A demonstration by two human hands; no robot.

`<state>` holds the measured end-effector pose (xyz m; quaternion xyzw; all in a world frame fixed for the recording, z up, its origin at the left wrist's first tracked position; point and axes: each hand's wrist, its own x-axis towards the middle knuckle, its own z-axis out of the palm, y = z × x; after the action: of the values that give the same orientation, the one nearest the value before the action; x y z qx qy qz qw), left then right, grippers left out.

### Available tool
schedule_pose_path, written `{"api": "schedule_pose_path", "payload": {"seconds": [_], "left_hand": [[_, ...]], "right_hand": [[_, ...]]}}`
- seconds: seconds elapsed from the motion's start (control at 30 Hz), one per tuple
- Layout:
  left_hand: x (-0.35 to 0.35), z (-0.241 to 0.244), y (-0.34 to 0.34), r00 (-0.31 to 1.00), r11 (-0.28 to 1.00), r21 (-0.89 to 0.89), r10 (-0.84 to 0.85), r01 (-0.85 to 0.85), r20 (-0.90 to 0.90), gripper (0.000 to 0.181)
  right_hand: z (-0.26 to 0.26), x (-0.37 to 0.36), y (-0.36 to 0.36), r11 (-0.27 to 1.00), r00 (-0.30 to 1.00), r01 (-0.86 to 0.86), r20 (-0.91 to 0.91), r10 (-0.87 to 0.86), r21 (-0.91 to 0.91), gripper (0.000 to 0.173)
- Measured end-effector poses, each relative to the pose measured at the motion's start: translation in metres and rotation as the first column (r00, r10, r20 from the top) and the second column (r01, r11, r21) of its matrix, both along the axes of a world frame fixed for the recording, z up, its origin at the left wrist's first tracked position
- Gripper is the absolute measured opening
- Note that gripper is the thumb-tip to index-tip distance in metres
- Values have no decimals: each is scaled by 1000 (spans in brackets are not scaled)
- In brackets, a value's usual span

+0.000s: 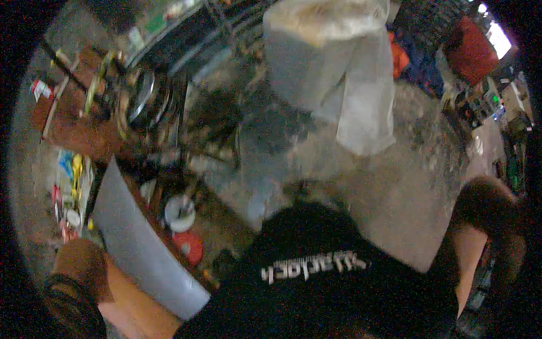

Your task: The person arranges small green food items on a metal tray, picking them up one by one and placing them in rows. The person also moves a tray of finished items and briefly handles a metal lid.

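Motion blur and dim light soften everything. My left hand [80,265], a brown shape that looks gloved, is at the lower left, beside a smooth grey curved panel [144,245]. The bare forearm [135,292] runs along that panel's lower edge. Whether the fingers hold anything is too blurred to see. On the far right, my right hand [487,207] appears as another dark brown shape, its fingers not distinct. My black shirt [313,254], bearing white writing, fills the lower middle.
A large pale sheet-like object [338,63] stands ahead on the stained concrete floor [389,203]. At left are a rust-brown surface [84,127] with tools, a white round item [180,214] and a red disc [188,248]. Cluttered equipment [487,101] lines the right.
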<state>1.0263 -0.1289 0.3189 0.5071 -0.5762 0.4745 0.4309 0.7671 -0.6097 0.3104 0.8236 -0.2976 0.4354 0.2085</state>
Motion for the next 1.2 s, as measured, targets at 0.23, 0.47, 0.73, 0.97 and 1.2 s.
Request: {"api": "schedule_pose_path", "payload": {"seconds": [0.23, 0.47, 0.73, 0.97, 1.2], "left_hand": [[50, -97, -71, 906, 981, 192, 92, -13, -412, 27], [85, -193, -137, 731, 964, 243, 91, 105, -676, 26], [179, -184, -76, 764, 965, 255, 212, -64, -609, 25], [272, -80, 14, 898, 954, 101, 299, -282, -322, 24], [357, -61, 63, 893, 910, -39, 397, -414, -212, 23]], "right_hand": [[-37, 48, -49, 991, 997, 68, -54, -62, 112, 27], [-54, 91, -70, 974, 986, 152, -93, -138, 171, 28], [-66, 218, -87, 950, 970, 187, -200, -138, 250, 29], [-60, 313, -50, 941, 948, 265, -235, -214, 209, 30], [-54, 531, 110, 993, 994, -112, -6, 112, -34, 31]]}}
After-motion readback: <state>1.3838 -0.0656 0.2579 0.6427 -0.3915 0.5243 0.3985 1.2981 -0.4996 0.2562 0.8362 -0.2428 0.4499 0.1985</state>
